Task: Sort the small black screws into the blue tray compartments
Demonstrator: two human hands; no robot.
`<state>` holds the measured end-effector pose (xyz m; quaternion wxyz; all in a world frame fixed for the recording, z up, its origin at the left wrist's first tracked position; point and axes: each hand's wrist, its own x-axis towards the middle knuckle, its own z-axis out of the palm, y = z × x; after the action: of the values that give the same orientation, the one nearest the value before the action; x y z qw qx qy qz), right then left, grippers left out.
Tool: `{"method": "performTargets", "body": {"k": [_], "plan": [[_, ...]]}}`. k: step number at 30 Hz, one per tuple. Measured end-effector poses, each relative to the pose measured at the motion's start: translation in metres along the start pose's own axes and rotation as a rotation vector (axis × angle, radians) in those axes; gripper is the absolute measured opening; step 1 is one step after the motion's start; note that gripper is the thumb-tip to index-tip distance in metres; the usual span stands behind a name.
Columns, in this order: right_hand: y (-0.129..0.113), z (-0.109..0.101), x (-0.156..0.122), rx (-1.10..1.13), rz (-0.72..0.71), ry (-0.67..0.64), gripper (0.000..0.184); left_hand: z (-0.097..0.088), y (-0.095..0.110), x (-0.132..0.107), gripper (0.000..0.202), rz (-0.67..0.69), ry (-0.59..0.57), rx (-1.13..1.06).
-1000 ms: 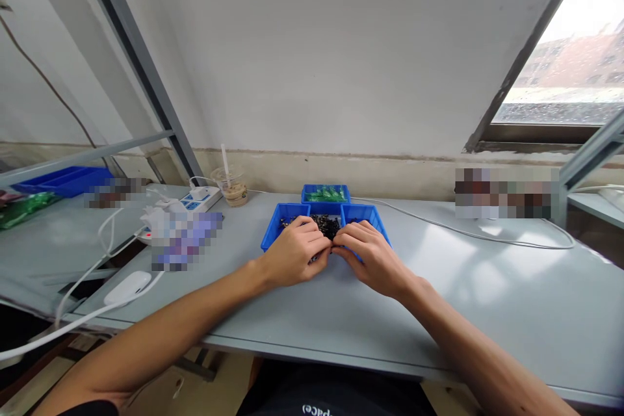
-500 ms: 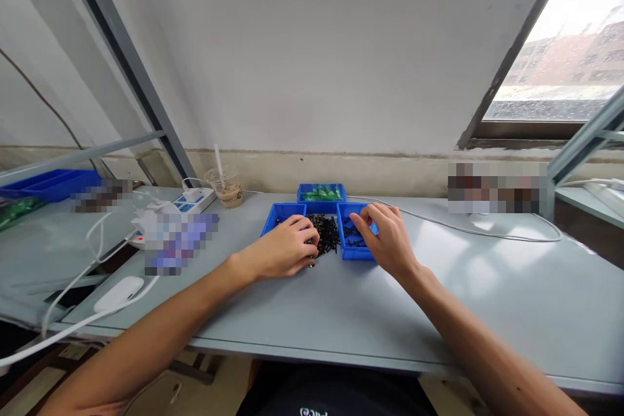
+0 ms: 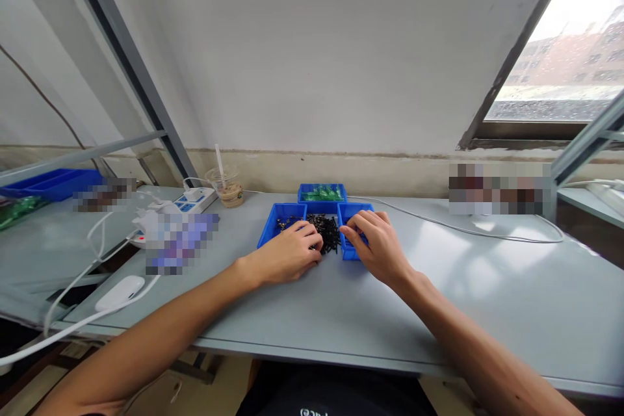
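Observation:
A pile of small black screw-like pieces lies on the grey table between two blue bins. My left hand rests at the pile's near left edge, fingers curled down and closed; whatever they pinch is hidden. The left blue bin, just behind that hand, holds small brass-coloured and dark pieces. Over the right blue bin is my right hand, thumb and fingers bent together, and I cannot make out what is in them. This hand covers most of that bin's inside.
Behind the pile stands a third blue bin with green packets. A plastic drink cup with a straw, a power strip and white cables are on the left. A thin cable runs along the table on the right.
My left hand has shifted slightly right and nearer, uncovering more of the left bin. My right hand has moved a little left and lower, its thumb now by the bin's left rim.

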<state>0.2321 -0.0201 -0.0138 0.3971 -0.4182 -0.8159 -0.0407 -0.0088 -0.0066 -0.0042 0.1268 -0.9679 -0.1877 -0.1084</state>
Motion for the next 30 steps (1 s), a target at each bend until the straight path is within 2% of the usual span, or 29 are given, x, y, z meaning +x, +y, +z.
{"method": "performTargets", "body": {"k": [5, 11, 19, 25, 30], "plan": [[-0.002, -0.002, 0.001, 0.013, -0.029, -0.031, 0.034, 0.0, 0.002, 0.002, 0.011, 0.005, 0.044, -0.02], [-0.009, -0.003, 0.001, 0.03, -0.123, -0.126, 0.032, -0.002, 0.003, 0.002, 0.012, -0.021, 0.095, -0.068], [-0.008, -0.003, 0.001, 0.043, -0.163, -0.162, 0.029, -0.002, 0.001, 0.001, 0.018, -0.093, 0.23, -0.069], [-0.013, -0.003, 0.0, 0.022, -0.222, -0.231, 0.027, 0.006, -0.002, 0.0, 0.017, -0.06, 0.289, -0.045], [-0.014, -0.004, 0.0, 0.044, -0.252, -0.244, 0.023, 0.002, 0.0, 0.001, 0.014, -0.057, 0.323, -0.069]]}}
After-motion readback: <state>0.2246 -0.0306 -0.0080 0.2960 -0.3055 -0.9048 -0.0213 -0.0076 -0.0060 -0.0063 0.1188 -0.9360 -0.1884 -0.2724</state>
